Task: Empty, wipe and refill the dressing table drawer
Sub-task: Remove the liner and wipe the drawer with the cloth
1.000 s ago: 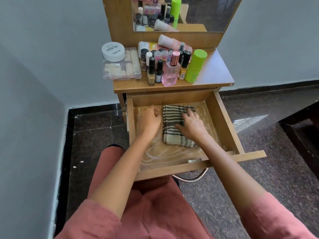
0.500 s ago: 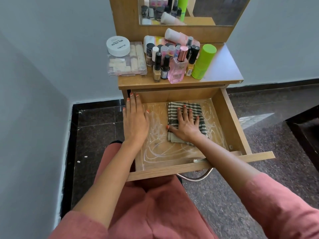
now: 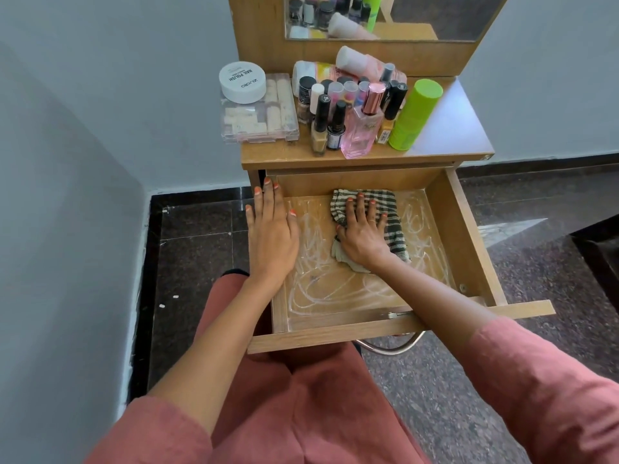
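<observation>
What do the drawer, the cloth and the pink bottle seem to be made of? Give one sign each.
Drawer: wood-look board, perhaps laminated; matte, printed-looking grain.
Cloth: soft woven fabric; stripes, crumpled folds.
Pink bottle: clear glass or hard plastic, glossy; see-through, with a shiny metallic-looking cap.

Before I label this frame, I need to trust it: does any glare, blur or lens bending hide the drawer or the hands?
Head view: the left hand, right hand and cloth are sharp; head view: pale glare washes the table top beside the green can, away from the drawer; head view: the wide lens leans the can outward.
</observation>
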A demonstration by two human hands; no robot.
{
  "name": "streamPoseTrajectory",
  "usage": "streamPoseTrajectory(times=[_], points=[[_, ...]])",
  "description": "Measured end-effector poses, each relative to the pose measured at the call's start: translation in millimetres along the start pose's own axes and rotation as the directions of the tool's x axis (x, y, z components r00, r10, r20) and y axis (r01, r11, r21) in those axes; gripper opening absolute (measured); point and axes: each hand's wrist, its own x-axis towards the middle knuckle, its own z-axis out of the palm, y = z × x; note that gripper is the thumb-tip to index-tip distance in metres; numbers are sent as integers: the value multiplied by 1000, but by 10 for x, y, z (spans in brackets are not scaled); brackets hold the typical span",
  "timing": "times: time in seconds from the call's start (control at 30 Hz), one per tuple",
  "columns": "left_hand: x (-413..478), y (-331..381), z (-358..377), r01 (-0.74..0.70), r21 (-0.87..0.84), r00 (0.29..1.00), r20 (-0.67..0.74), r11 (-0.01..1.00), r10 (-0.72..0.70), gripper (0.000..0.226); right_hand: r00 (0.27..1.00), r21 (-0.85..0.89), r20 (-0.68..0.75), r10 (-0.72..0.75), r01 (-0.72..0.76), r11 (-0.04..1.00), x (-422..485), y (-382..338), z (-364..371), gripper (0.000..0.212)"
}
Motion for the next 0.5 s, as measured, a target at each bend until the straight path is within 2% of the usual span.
streamPoseTrajectory(times=[0.5], points=[[-3, 3, -18, 13, -63, 1000, -8, 998, -13, 48, 953, -189, -6, -302, 296, 936, 53, -426, 102, 57]])
